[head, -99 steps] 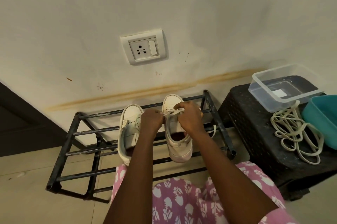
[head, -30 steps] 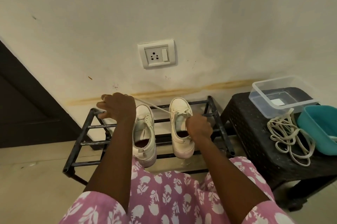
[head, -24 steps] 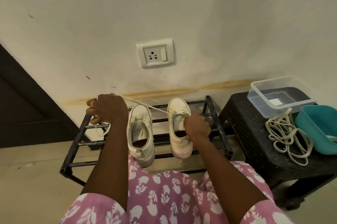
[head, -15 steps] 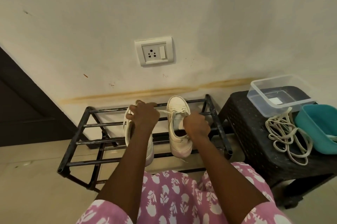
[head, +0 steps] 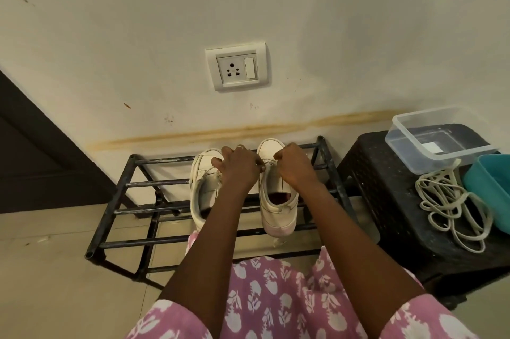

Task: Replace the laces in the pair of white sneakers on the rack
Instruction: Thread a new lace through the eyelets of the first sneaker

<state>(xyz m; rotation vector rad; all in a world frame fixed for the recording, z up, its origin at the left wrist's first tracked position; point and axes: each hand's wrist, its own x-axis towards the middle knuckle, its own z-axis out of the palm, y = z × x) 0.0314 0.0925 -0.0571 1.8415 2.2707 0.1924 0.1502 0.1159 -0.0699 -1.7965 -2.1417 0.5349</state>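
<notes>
Left grip [head: 238, 167] and right grip [head: 293, 167] pinch the right sneaker's [head: 278, 210] lace [head: 264, 165].

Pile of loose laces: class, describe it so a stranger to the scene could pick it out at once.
Find the black stool right of the shoe rack. On its top, in front of the clear tub and beside the teal tub, lies the pile of laces. It alone is a tangled cream cord.
</notes>
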